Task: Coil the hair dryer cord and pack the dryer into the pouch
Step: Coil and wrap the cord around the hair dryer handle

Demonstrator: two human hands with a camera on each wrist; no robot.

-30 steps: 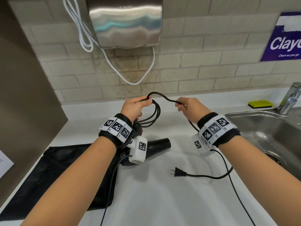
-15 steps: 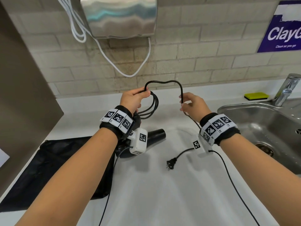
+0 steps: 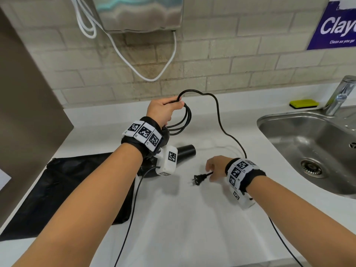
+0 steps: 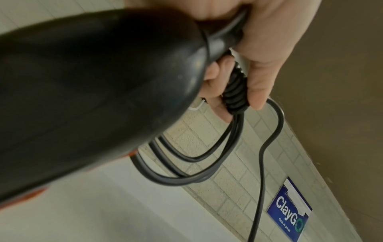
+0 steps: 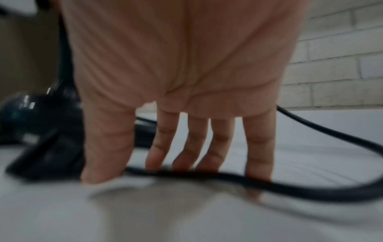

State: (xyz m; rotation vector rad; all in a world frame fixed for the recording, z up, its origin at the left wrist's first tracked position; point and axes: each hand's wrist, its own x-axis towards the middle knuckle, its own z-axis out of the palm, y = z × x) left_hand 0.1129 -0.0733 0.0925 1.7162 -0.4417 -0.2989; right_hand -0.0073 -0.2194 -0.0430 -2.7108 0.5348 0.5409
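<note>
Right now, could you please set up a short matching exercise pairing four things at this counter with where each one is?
Things:
1. plug
2. coiled cord
3. pouch
4. sponge

Places:
A. behind the sink, near the faucet
B. flat on the counter, under the left forearm
C. held up in the left hand
D. on the counter at the right hand

Pairs: 1-D, 2-C, 3-B, 4-A

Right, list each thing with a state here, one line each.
left hand: grips coiled cord loops and dryer handle
right hand: fingers straight, down at the cord by the plug
cord: partly coiled, rest loose
plug: unplugged, on counter
hair dryer: held up
pouch: flat on counter, dryer not inside
</note>
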